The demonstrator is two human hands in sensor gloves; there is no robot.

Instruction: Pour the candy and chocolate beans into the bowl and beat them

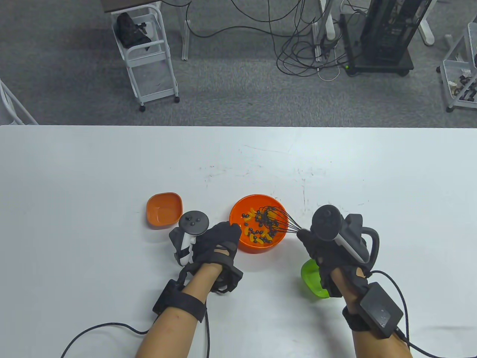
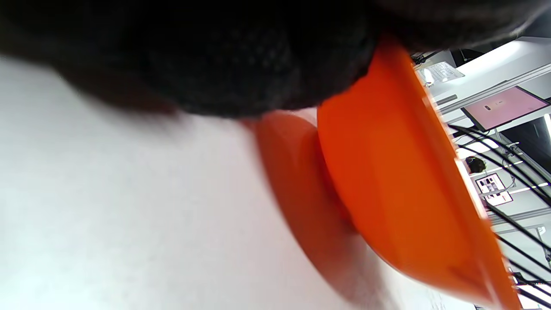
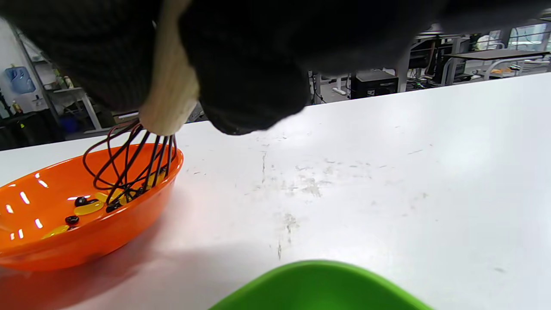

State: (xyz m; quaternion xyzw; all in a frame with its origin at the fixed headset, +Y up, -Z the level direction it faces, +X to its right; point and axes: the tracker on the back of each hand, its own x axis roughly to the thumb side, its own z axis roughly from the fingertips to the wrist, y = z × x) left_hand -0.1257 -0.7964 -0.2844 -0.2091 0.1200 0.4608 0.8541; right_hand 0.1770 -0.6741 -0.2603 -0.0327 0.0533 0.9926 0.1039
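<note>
An orange round bowl (image 1: pixel 238 218) sits mid-table and holds yellow candy and dark chocolate beans (image 1: pixel 257 232). My left hand (image 1: pixel 220 238) grips the bowl's near-left rim; up close the bowl wall (image 2: pixel 387 181) fills the left wrist view under my glove. My right hand (image 1: pixel 311 242) holds a whisk by its pale handle (image 3: pixel 170 99). The whisk's dark wire head (image 1: pixel 274 220) dips into the bowl among the sweets (image 3: pixel 88 209). The bowl's rim (image 3: pixel 176 161) shows at left in the right wrist view.
An empty small orange dish (image 1: pixel 164 209) lies left of the bowl. A green dish (image 1: pixel 313 278) sits under my right wrist, its rim (image 3: pixel 318 280) low in the right wrist view. The table's far edge (image 1: pixel 238 126) runs behind; carts and cables stand beyond.
</note>
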